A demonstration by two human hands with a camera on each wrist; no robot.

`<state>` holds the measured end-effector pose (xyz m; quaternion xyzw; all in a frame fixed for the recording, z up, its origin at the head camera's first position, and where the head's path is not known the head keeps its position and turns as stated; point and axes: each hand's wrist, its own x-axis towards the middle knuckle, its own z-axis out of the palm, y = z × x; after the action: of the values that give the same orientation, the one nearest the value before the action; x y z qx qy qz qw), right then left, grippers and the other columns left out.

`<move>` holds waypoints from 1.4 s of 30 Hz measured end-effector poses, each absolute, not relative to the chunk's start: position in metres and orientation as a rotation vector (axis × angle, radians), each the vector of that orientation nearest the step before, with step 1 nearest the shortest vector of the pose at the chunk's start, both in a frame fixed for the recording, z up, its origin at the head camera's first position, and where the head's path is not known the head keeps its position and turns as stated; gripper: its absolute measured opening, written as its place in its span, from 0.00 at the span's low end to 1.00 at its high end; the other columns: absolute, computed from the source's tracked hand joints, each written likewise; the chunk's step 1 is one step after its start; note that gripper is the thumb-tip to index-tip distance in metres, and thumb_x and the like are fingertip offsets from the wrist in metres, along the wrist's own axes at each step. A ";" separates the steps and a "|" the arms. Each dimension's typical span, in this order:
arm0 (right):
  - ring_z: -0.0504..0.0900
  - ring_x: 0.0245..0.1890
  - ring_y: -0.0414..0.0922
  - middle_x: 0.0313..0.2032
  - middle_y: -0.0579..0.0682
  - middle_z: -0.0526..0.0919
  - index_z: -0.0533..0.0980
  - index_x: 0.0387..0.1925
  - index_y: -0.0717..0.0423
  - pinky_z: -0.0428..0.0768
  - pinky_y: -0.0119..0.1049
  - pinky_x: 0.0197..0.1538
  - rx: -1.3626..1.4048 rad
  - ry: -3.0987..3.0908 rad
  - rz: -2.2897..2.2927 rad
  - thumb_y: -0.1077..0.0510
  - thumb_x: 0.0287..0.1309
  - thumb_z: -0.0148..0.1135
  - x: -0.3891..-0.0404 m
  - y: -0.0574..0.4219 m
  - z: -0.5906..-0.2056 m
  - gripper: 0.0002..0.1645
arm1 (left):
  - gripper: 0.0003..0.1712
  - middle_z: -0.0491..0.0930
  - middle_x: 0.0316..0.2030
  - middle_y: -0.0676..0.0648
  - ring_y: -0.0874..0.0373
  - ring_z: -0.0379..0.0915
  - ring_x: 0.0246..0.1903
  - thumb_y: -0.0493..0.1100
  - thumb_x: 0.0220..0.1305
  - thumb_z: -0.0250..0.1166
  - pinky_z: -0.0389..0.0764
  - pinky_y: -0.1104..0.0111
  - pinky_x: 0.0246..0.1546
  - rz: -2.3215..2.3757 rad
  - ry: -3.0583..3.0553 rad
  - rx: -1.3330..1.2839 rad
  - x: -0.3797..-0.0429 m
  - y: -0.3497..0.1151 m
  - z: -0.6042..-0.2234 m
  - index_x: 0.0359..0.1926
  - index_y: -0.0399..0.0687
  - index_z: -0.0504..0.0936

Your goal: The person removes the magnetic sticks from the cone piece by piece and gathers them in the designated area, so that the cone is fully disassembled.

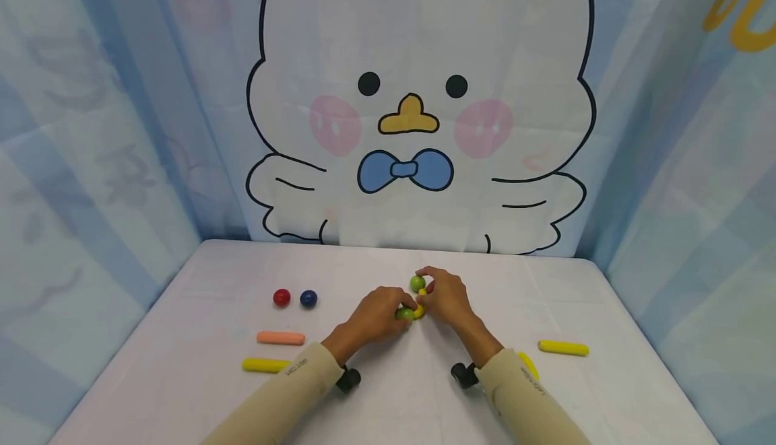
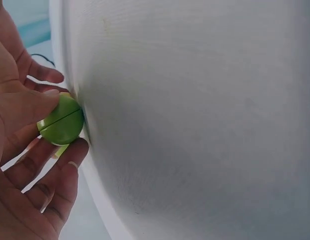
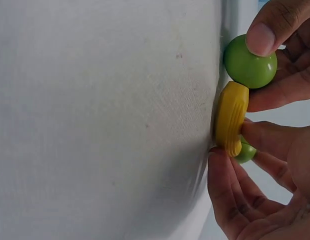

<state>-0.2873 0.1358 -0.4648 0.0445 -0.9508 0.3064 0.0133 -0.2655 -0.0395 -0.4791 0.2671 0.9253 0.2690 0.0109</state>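
Note:
In the middle of the white table, my left hand (image 1: 378, 314) grips a green ball (image 2: 62, 120), which has a thin seam across it, between thumb and fingers. My right hand (image 1: 447, 297) pinches a curved, ridged yellow piece (image 3: 231, 117) between thumb and fingertips, down at the table surface. One end of that piece meets the left hand's ball in the right wrist view. A second green ball (image 1: 417, 283) lies at the far end of the yellow piece, beside the right fingers, and is partly hidden behind the piece in the right wrist view.
To the left lie a red ball (image 1: 281, 298), a dark blue ball (image 1: 308, 299), an orange stick (image 1: 281, 338) and a yellow stick (image 1: 263, 365) partly under the left sleeve. Rightward are another yellow stick (image 1: 563, 348) and a curved yellow piece (image 1: 529, 365), partly covered by the right sleeve.

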 end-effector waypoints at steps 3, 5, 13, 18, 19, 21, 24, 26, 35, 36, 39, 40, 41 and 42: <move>0.78 0.33 0.46 0.33 0.51 0.84 0.83 0.61 0.51 0.76 0.34 0.34 0.144 -2.956 0.958 0.63 0.57 0.77 -0.286 0.135 -0.464 0.29 | 0.16 0.90 0.50 0.51 0.58 0.83 0.48 0.40 0.66 0.76 0.83 0.60 0.58 0.821 2.893 0.854 -0.264 -0.040 -0.478 0.54 0.47 0.90; 0.78 0.33 0.46 0.34 0.51 0.84 0.82 0.62 0.51 0.76 0.34 0.34 0.143 -2.955 0.963 0.63 0.58 0.77 -0.286 0.134 -0.464 0.29 | 0.16 0.90 0.51 0.50 0.57 0.83 0.50 0.40 0.66 0.76 0.83 0.59 0.59 0.804 2.894 0.865 -0.263 -0.041 -0.476 0.54 0.46 0.90; 0.78 0.33 0.46 0.33 0.51 0.84 0.82 0.62 0.51 0.75 0.34 0.35 0.131 -2.960 0.966 0.63 0.57 0.78 -0.287 0.135 -0.466 0.29 | 0.17 0.89 0.51 0.49 0.54 0.84 0.54 0.39 0.67 0.75 0.83 0.58 0.62 0.711 2.885 0.860 -0.256 -0.044 -0.469 0.56 0.46 0.90; 0.79 0.33 0.46 0.33 0.51 0.85 0.83 0.61 0.51 0.75 0.36 0.37 0.156 -2.946 0.957 0.63 0.56 0.79 -0.288 0.136 -0.467 0.30 | 0.17 0.89 0.51 0.50 0.54 0.84 0.55 0.40 0.66 0.76 0.82 0.57 0.63 0.687 2.894 0.813 -0.248 -0.054 -0.468 0.55 0.48 0.91; 0.80 0.33 0.46 0.34 0.52 0.85 0.83 0.61 0.51 0.75 0.37 0.37 0.158 -2.945 0.958 0.64 0.56 0.79 -0.288 0.136 -0.467 0.30 | 0.17 0.89 0.51 0.51 0.54 0.84 0.56 0.40 0.66 0.76 0.82 0.57 0.64 0.685 2.896 0.802 -0.247 -0.056 -0.468 0.55 0.49 0.91; 0.80 0.34 0.47 0.35 0.52 0.85 0.82 0.62 0.51 0.76 0.38 0.38 0.159 -2.945 0.957 0.64 0.56 0.79 -0.288 0.136 -0.468 0.30 | 0.16 0.89 0.51 0.51 0.53 0.83 0.57 0.41 0.66 0.76 0.82 0.56 0.64 0.695 2.895 0.773 -0.243 -0.061 -0.467 0.55 0.50 0.91; 0.80 0.34 0.47 0.36 0.52 0.85 0.82 0.62 0.50 0.77 0.38 0.39 0.147 -2.954 0.960 0.63 0.56 0.79 -0.288 0.136 -0.468 0.31 | 0.15 0.88 0.50 0.51 0.53 0.83 0.55 0.40 0.66 0.76 0.82 0.54 0.64 0.734 2.891 0.756 -0.239 -0.071 -0.466 0.53 0.49 0.91; 0.79 0.34 0.47 0.36 0.52 0.85 0.82 0.63 0.50 0.77 0.38 0.39 0.133 -2.958 0.963 0.63 0.57 0.78 -0.289 0.136 -0.468 0.31 | 0.15 0.88 0.50 0.51 0.53 0.83 0.53 0.40 0.66 0.76 0.83 0.54 0.62 0.758 2.892 0.742 -0.236 -0.078 -0.465 0.53 0.49 0.91; 0.79 0.35 0.47 0.36 0.52 0.84 0.82 0.63 0.49 0.77 0.38 0.40 0.122 -2.953 0.978 0.63 0.57 0.78 -0.287 0.135 -0.469 0.31 | 0.16 0.86 0.47 0.52 0.58 0.80 0.44 0.39 0.64 0.76 0.86 0.59 0.51 0.853 2.961 0.684 -0.221 -0.109 -0.461 0.53 0.49 0.90; 0.79 0.35 0.47 0.36 0.52 0.85 0.82 0.63 0.49 0.77 0.38 0.40 0.124 -2.952 0.982 0.64 0.57 0.78 -0.287 0.135 -0.469 0.31 | 0.16 0.86 0.47 0.53 0.58 0.80 0.44 0.38 0.64 0.77 0.86 0.60 0.51 0.870 2.971 0.661 -0.219 -0.112 -0.460 0.53 0.50 0.90; 0.79 0.35 0.47 0.37 0.53 0.85 0.82 0.63 0.49 0.78 0.38 0.40 0.129 -2.947 0.995 0.64 0.58 0.78 -0.286 0.135 -0.468 0.31 | 0.18 0.84 0.47 0.54 0.60 0.79 0.44 0.38 0.63 0.78 0.86 0.61 0.51 0.926 3.001 0.586 -0.213 -0.124 -0.457 0.53 0.52 0.89; 0.79 0.35 0.47 0.38 0.53 0.85 0.82 0.63 0.49 0.78 0.38 0.40 0.132 -2.945 0.998 0.64 0.58 0.78 -0.286 0.135 -0.468 0.31 | 0.18 0.84 0.47 0.55 0.60 0.79 0.44 0.37 0.62 0.78 0.85 0.61 0.52 0.938 3.014 0.571 -0.211 -0.127 -0.457 0.53 0.53 0.89; 0.79 0.35 0.47 0.38 0.53 0.85 0.82 0.63 0.49 0.78 0.38 0.40 0.135 -2.943 0.998 0.64 0.58 0.77 -0.286 0.135 -0.468 0.31 | 0.19 0.83 0.46 0.55 0.61 0.79 0.44 0.37 0.62 0.79 0.85 0.61 0.52 0.953 3.025 0.556 -0.210 -0.132 -0.456 0.53 0.54 0.89; 0.79 0.35 0.47 0.38 0.53 0.85 0.82 0.63 0.50 0.78 0.39 0.40 0.141 -2.940 0.996 0.65 0.58 0.77 -0.286 0.136 -0.468 0.31 | 0.19 0.83 0.46 0.56 0.62 0.79 0.44 0.37 0.61 0.79 0.84 0.62 0.52 0.967 3.035 0.542 -0.208 -0.136 -0.456 0.53 0.54 0.89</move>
<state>-0.2859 0.1356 -0.4682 0.0453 -0.9461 0.3204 0.0173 -0.2081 -0.1357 -0.4556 0.1674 0.9384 0.2990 -0.0449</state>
